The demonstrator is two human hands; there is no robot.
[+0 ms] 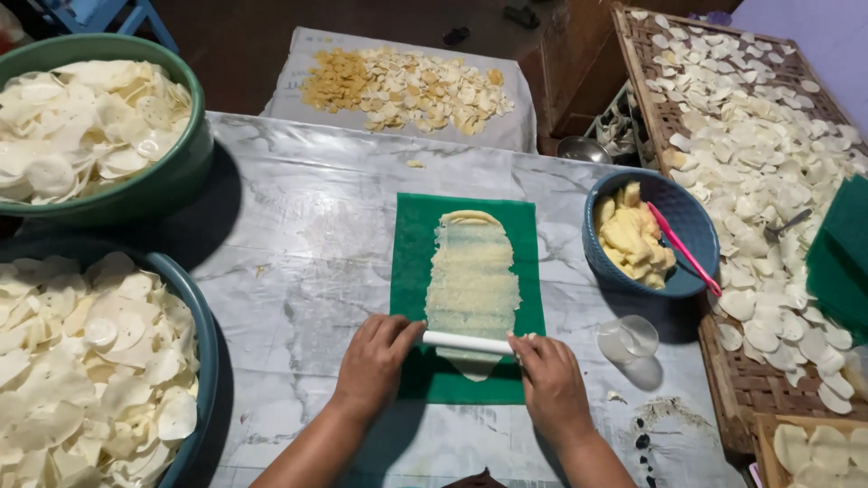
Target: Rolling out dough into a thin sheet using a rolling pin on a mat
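Note:
A green plastic sheet (411, 244) lies on the marbled table (298, 235). On it a long, thin strip of pale dough (472, 276) is flattened. A white roller (466, 342) lies across the near end of the dough. My left hand (375, 361) presses on the roller's left end with flat fingers. My right hand (547, 380) presses on its right end. Neither hand is wrapped around it.
Two large bowls of thin white discs (72, 117) (90, 361) stand at the left. A blue basket (683, 212) with yellow dough lumps and a pink spatula (687, 251) stands at the right, a clear cup (633, 339) below it. A woven tray (741, 380) holds drying discs; more lie on a cloth (407, 86) behind.

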